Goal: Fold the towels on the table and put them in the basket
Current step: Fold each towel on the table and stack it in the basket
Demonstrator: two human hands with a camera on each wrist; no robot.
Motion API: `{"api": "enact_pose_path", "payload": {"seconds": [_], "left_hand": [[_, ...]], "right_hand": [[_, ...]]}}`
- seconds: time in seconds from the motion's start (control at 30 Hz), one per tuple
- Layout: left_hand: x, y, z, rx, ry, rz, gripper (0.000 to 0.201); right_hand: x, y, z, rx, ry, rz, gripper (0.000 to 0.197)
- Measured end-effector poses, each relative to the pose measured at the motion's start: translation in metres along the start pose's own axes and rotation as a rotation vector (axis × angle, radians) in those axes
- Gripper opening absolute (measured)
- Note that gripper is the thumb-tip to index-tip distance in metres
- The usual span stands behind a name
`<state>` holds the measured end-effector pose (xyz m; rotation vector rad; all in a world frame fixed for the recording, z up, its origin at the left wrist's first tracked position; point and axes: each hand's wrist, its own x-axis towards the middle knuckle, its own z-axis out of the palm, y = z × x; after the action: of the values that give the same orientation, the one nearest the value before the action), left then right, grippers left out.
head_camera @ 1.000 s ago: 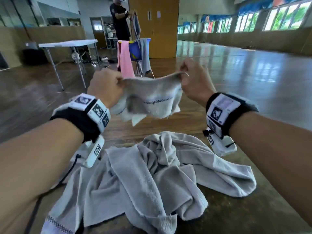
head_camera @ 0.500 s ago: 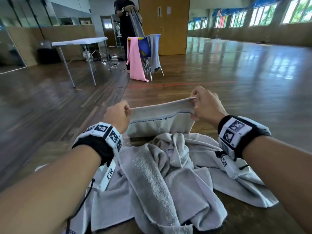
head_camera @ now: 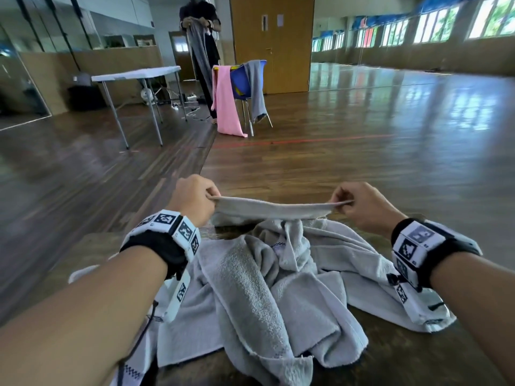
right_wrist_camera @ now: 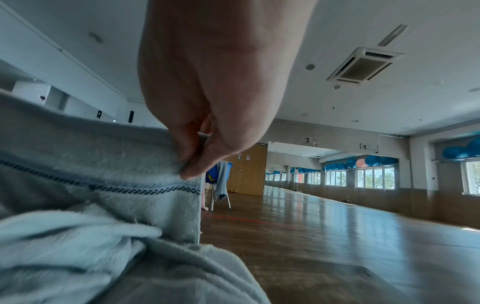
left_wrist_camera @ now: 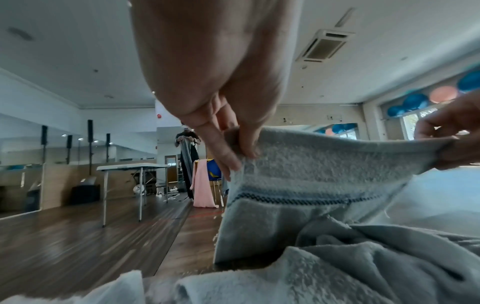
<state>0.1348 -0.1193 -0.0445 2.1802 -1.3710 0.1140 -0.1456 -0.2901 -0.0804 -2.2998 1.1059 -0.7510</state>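
A small grey towel [head_camera: 271,208] with a dark stitched stripe is stretched flat between both hands, just above the far edge of the table. My left hand [head_camera: 195,200] pinches its left corner, seen close in the left wrist view as left hand [left_wrist_camera: 233,152] on the towel [left_wrist_camera: 324,170]. My right hand [head_camera: 359,207] pinches the right corner; the right wrist view shows right hand [right_wrist_camera: 197,162] and the towel [right_wrist_camera: 124,164]. A heap of crumpled grey towels [head_camera: 267,285] lies on the brown table [head_camera: 390,358] under my forearms. No basket is in view.
Beyond the table lies a wide wooden floor. A white folding table [head_camera: 136,73] stands at the back left. A blue chair [head_camera: 245,82] draped with a pink towel [head_camera: 225,107] and a grey one stands in the middle distance. A person [head_camera: 200,37] behind it holds a grey cloth.
Both hands have come down from chest height to just above the table and moved apart. The small towel went from bunched to stretched taut.
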Motion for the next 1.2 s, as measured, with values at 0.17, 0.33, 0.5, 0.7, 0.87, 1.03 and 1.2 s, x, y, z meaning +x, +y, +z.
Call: {"api": "enact_pose_path", "payload": {"seconds": [0.17, 0.33, 0.5, 0.7, 0.87, 1.03, 1.2], "left_hand": [[-0.025, 0.000, -0.019, -0.039, -0.016, -0.064, 0.010], [-0.053, 0.007, -0.059, -0.193, -0.043, -0.177, 0.023], [-0.083, 0.028, -0.099, -0.479, -0.092, -0.257, 0.030], [-0.136, 0.054, -0.135, -0.460, -0.473, -0.279, 0.020], [-0.158, 0.054, -0.129, -0.427, -0.782, -0.356, 0.023], [-0.146, 0.036, -0.078, -0.393, -0.726, -0.438, 0.025], [-0.108, 0.014, -0.019, -0.425, -0.416, -0.488, 0.032]], "right_hand": [[-0.031, -0.005, -0.017, -0.031, 0.029, -0.032, 0.020], [-0.061, -0.026, -0.058, 0.022, 0.038, -0.120, 0.021], [-0.093, -0.052, -0.098, 0.138, 0.015, -0.144, 0.017], [-0.150, -0.072, -0.149, 0.394, -0.261, -0.044, 0.019], [-0.180, -0.066, -0.155, 0.307, -0.578, -0.004, 0.033], [-0.168, -0.037, -0.125, 0.072, -0.556, 0.108, 0.021], [-0.121, -0.006, -0.076, -0.087, -0.331, 0.094, 0.032]]}}
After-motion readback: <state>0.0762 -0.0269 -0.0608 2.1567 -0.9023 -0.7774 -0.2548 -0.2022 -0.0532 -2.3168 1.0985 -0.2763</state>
